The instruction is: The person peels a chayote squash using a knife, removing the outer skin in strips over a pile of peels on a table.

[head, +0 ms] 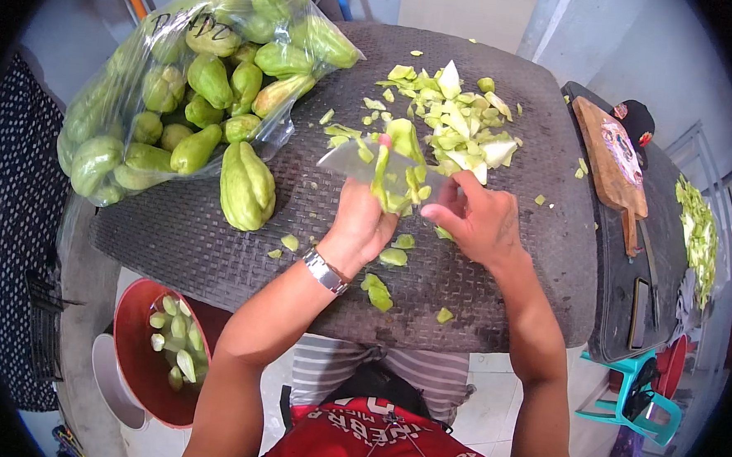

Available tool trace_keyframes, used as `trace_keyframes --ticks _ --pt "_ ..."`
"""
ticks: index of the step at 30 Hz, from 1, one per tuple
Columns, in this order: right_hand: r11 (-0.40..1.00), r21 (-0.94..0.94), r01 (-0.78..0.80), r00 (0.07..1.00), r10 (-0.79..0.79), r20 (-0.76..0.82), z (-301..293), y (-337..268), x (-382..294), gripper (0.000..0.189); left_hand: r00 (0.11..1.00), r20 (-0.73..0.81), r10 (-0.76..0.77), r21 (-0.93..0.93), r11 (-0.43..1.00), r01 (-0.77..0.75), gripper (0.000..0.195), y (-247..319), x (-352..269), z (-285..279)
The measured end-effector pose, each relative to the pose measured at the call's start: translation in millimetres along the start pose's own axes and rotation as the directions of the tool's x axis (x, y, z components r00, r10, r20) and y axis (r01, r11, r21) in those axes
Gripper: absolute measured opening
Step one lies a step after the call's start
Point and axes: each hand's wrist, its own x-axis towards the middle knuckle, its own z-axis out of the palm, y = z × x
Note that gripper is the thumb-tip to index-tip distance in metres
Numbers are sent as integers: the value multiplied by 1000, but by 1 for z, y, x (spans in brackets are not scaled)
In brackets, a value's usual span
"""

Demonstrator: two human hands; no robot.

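My left hand point(363, 219) grips a green chayote point(403, 137), largely hidden behind a knife. My right hand point(483, 217) is closed around the handle of this broad-bladed knife point(343, 156). Its blade lies across the chayote, with strips of peel clinging to the metal. Beyond both hands, a heap of chayote peel and pale offcuts point(455, 118) is spread over the dark woven-pattern table point(322, 232). A whole chayote point(248, 188) lies to the left of my left hand, beside a clear plastic bag point(284, 128) full of chayotes and bearing handwriting.
Below the table's left edge, a red basin point(125, 340) holds peeled chayotes in liquid. On a second table point(614, 285) at right are a wooden board point(599, 154), a cap point(635, 121), a long blade point(652, 274), a phone point(638, 312) and shredded green pieces point(697, 239). A turquoise stool point(621, 391) stands beneath.
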Motion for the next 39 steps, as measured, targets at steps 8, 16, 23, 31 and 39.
trace_keyframes --ticks 8,16,23,31,39 --pt "993 15 114 993 -113 -21 0 0 -1 58 994 104 21 23 999 -24 49 10 0 -1" --pt "999 12 36 999 -35 -12 -8 10 6 56 994 109 13 39 999 -18 48 16 -3 2" --pt "992 90 89 996 -89 -10 -3 0 6 54 991 130 -36 7 999 35 39 14 1 -6" --pt "984 110 141 990 -138 -28 -6 6 1 47 988 135 -74 -24 997 78 39 15 -1 -1" --pt "988 -74 -133 991 132 -12 -16 39 12 57 977 139 -164 -47 984 172 47 18 0 1"
